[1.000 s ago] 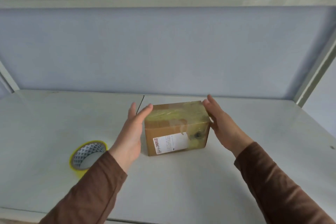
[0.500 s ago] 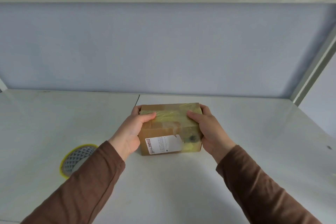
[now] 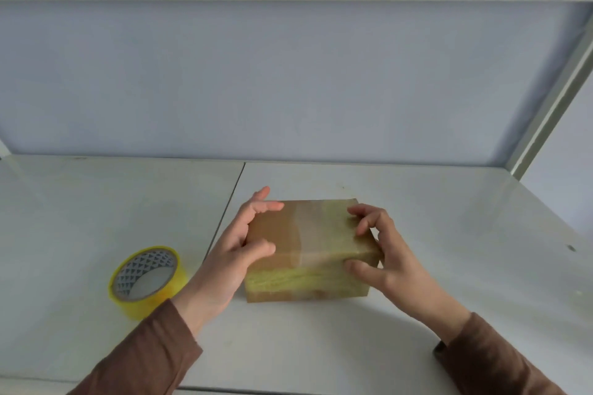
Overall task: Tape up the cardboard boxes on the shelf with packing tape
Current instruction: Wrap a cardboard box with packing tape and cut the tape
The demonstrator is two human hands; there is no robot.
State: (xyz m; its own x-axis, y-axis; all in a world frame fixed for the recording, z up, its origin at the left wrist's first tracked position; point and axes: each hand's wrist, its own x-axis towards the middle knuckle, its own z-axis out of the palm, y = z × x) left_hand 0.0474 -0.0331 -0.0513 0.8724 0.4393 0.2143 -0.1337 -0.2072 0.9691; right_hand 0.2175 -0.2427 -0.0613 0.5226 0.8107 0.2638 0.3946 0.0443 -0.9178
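Left grip (image 3: 236, 253): the hand lies against the left end of the cardboard box (image 3: 308, 247), lower centre of the frame. Its thumb rests on the top face near the front left corner; one finger reaches over the far left corner, another points up and away. The fingers are bent around the box end, so the hand holds the box from the left.

Right grip (image 3: 382, 253): the hand holds the right end of the same box. Its curled fingertips (image 3: 356, 213) press on the top face near the far right corner, and the thumb presses the front face near the upper right edge. Both wrists end in brown sleeves (image 3: 150, 353) at the bottom of the frame.

Box position: the box sits flat on the white shelf (image 3: 449, 208), just right of the seam between the two shelf panels. A band of clear tape runs across the top, and yellowish tape layers cover the front face.

Tape roll (image 3: 146, 279): a yellow roll of packing tape lies on the shelf at lower left, tilted with its patterned core facing up, near the left wrist but not touching it.

A grey wall fills the upper frame, with a shelf rail above and an upright post (image 3: 552, 106) at right.
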